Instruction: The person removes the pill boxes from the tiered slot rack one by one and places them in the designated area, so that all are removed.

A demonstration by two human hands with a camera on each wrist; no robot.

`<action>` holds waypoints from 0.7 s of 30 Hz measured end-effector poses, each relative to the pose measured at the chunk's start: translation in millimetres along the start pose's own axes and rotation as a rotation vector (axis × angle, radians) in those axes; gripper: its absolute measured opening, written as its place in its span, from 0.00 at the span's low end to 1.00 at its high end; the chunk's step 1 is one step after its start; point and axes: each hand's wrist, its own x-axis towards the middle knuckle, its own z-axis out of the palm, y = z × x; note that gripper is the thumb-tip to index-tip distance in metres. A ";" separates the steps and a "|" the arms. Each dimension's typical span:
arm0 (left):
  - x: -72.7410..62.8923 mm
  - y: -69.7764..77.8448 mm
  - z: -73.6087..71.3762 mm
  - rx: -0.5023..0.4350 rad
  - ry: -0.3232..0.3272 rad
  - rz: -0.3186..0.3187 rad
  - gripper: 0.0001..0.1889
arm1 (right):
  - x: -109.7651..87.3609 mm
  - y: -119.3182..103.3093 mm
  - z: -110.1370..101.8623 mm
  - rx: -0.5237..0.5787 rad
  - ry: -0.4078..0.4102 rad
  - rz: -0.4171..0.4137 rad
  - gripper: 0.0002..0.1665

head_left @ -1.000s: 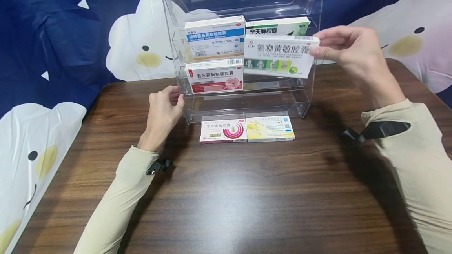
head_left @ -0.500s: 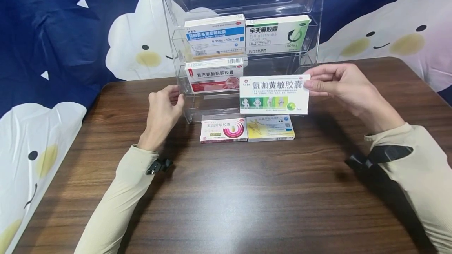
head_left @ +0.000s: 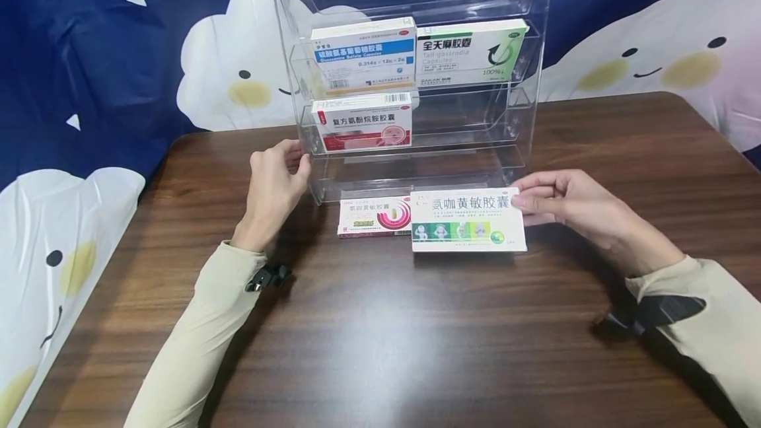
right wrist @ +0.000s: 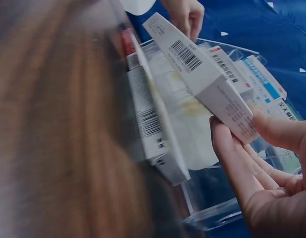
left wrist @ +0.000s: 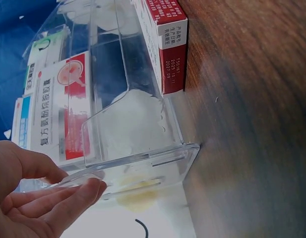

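My right hand [head_left: 571, 210] pinches the right end of a white and green medicine box [head_left: 466, 216], thumb on its front. In the head view this box overlaps the yellow box behind it, which shows in the right wrist view as a white box [right wrist: 150, 126] with a barcode. Beside it a pink and white medicine box [head_left: 374, 215] leans at the rack's foot. My left hand [head_left: 276, 187] holds the left side panel of the clear display rack [head_left: 380, 169], thumb and fingers on either side of its edge [left wrist: 138, 157].
On the rack's tiers stand a blue and white box [head_left: 368, 61], a green and white box [head_left: 470, 58] and a red and white box [head_left: 362, 125]. The rack stands on a brown wooden table [head_left: 357, 335], before a blue curtain [head_left: 119, 51] with cloud prints.
My right hand has lowered the white and green box from the rack's middle tier to in front of the yellow box. The left hand stays on the rack's side.
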 end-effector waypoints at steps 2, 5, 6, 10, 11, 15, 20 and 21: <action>1.4 1.0 -0.3 0.000 -0.003 0.000 0.13 | -5.3 5.9 -1.2 -0.002 -0.021 0.009 0.13; 2.7 1.7 -0.2 -0.001 -0.003 0.002 0.13 | -13.6 13.1 -2.7 -0.045 -0.034 0.026 0.13; 2.9 1.5 -0.1 -0.001 -0.003 0.001 0.13 | -15.9 15.2 -3.0 -0.055 -0.037 0.033 0.13; 2.3 0.8 0.4 -0.003 -0.001 -0.002 0.13 | -21.6 22.7 -3.0 -0.055 -0.048 0.049 0.14; 2.1 0.6 0.5 -0.005 0.000 -0.001 0.13 | -22.4 24.5 -3.2 -0.047 -0.054 0.051 0.14; 1.6 0.3 0.7 -0.024 0.009 0.006 0.13 | -23.3 30.4 -3.6 -0.021 -0.093 0.049 0.16; 1.1 -0.2 0.2 -0.024 0.011 0.005 0.13 | -21.8 36.1 -3.4 0.005 -0.130 0.069 0.14; 0.9 -0.3 0.1 -0.022 0.010 0.003 0.13 | -21.6 36.9 -3.3 0.007 -0.127 0.078 0.14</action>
